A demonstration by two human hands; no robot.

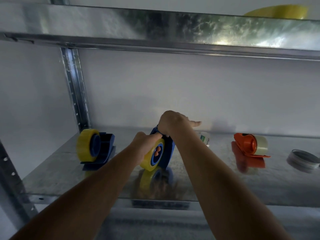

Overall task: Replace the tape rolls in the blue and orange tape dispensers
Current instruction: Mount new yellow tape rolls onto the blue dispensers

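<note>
On the metal shelf (199, 172), your right hand (173, 124) steadies the blue dispenser (167, 150); your left hand (144, 146) apparently pinches its yellow roll (149, 161), seating it.

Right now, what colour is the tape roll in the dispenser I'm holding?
Yellow tape roll, on a blue dispenser; head view shows it.

Left hand (144, 146): arm extended forward, fingers curled in a grip.
Right hand (173, 124): arm extended, gripping, index finger pointing outward.
</note>
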